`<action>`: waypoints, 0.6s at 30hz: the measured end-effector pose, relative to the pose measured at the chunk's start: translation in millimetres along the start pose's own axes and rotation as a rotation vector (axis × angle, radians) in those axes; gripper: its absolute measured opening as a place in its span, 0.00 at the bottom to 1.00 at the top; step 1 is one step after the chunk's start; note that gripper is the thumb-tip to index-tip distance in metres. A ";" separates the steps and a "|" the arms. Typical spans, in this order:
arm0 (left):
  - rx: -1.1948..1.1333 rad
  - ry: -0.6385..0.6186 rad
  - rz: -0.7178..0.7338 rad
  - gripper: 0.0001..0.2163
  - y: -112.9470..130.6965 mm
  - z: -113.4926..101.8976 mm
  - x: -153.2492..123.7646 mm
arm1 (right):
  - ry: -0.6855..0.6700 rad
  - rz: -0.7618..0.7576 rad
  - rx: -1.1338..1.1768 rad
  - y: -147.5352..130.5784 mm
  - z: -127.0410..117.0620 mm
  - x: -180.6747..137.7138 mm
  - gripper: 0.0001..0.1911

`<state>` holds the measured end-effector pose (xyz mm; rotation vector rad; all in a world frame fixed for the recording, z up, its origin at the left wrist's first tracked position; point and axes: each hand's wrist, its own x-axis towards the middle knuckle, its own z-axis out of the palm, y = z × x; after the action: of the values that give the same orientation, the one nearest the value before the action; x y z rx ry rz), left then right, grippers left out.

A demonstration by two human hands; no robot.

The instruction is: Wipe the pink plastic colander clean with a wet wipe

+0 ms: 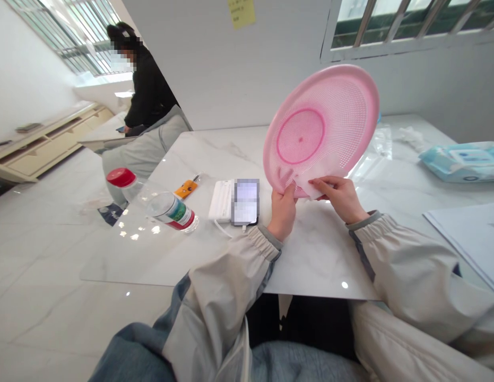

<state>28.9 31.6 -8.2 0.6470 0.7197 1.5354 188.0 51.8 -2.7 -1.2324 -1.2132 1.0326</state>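
Observation:
A pink plastic colander (348, 122) is held up above the table, tilted so that its round base and mesh wall face me. My left hand (283, 212) grips its lower rim, with the thumb on the near side and the other fingers hidden behind. My right hand (342, 197) pinches a white wipe (328, 172) that lies against the lower inside of the colander. Part of the wipe spreads over the mesh beside my left thumb.
A phone (245, 201) lies beside a white power bank (221, 200) with a cable. To the left are a clear bottle (173, 209) with a red cap and an orange item (186, 189). Rightward lie a wipes pack (464, 162) and papers (469, 233). Another person (149, 90) sits far left.

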 end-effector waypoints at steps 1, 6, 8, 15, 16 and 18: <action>0.021 -0.029 0.005 0.20 0.1 0.3 -0.9 | 0.021 -0.015 -0.009 -0.4 -0.9 0.5 0.23; 0.212 -0.086 0.170 0.20 11.7 -1.0 -0.8 | 0.159 -0.155 -0.090 0.4 -8.4 3.8 0.22; 0.273 -0.045 0.291 0.19 18.7 -4.2 3.4 | 0.206 -0.239 -0.163 1.6 -11.7 5.4 0.20; 0.237 0.080 0.241 0.17 25.5 -9.2 13.3 | 0.292 -0.349 -0.358 1.0 -16.2 8.1 0.21; 0.211 0.068 0.194 0.18 24.0 -7.9 11.9 | 0.317 -0.352 -0.371 0.6 -16.3 8.5 0.21; 0.178 0.043 0.115 0.21 21.0 -4.7 7.8 | 0.366 -0.357 -0.390 -0.2 -16.8 9.7 0.22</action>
<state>11.0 38.1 4.7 0.8015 0.8719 1.6059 205.8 59.4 -0.7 -1.3623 -1.3132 0.2975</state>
